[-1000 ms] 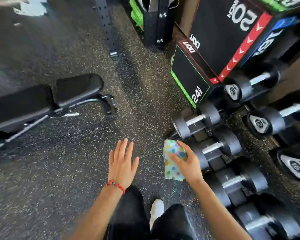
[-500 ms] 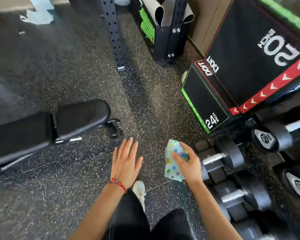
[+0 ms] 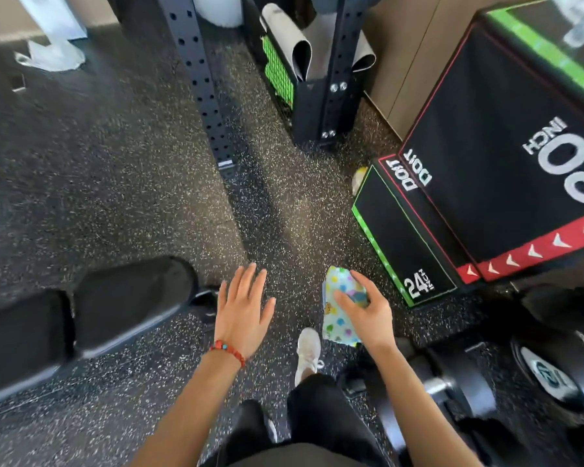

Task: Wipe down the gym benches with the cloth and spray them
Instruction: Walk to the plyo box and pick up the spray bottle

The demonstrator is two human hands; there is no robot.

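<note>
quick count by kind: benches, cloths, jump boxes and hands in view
benches: 1
cloths: 1, held in the right hand
jump boxes: 2, one marked 24 inch, one marked 20 inch
hands: 2, left hand empty and open
total: 6

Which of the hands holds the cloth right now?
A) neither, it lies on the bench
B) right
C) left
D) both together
B: the right hand pinches the folded, colour-dotted cloth above the floor, while the left hand is spread open and empty beside the black bench.
</note>
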